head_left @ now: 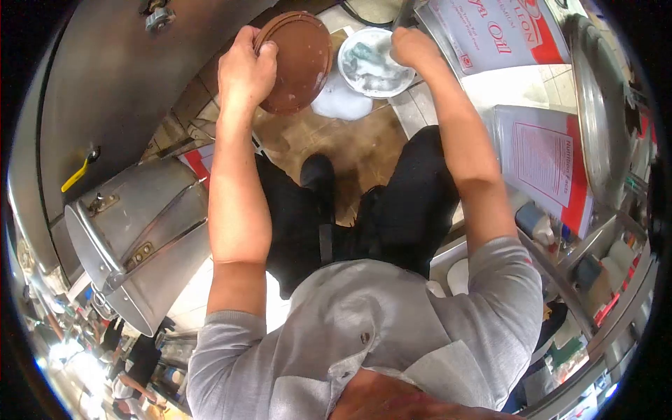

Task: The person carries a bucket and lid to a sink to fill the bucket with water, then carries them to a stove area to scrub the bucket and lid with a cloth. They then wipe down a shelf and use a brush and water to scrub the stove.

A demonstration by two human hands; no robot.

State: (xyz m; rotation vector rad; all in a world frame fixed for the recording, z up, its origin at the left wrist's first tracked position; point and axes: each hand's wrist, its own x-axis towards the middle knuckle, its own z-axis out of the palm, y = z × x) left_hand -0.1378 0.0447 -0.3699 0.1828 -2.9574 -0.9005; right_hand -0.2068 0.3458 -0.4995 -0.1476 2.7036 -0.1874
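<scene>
My left hand (248, 66) grips the near-left edge of a round brown tray or lid (295, 63), its thumb on the upper face. The brown disc is tilted and has pale specks on it. To its right stands a white bucket (374, 89) of soapy water, with foam and a greenish thing (364, 52) in it. My right hand (411, 49) is closed at the bucket's right rim; whatever its fingers hold is hidden. White suds (343, 101) lie on the wet floor beside the bucket.
At left are a large steel panel (105, 84) with a yellow-handled valve (78, 171) and a big metal pot (154, 231). Oil boxes (500, 35) and a large metal lid (600, 112) stand at right. Shelving with goods is at lower right; another person (129, 385) is far lower left.
</scene>
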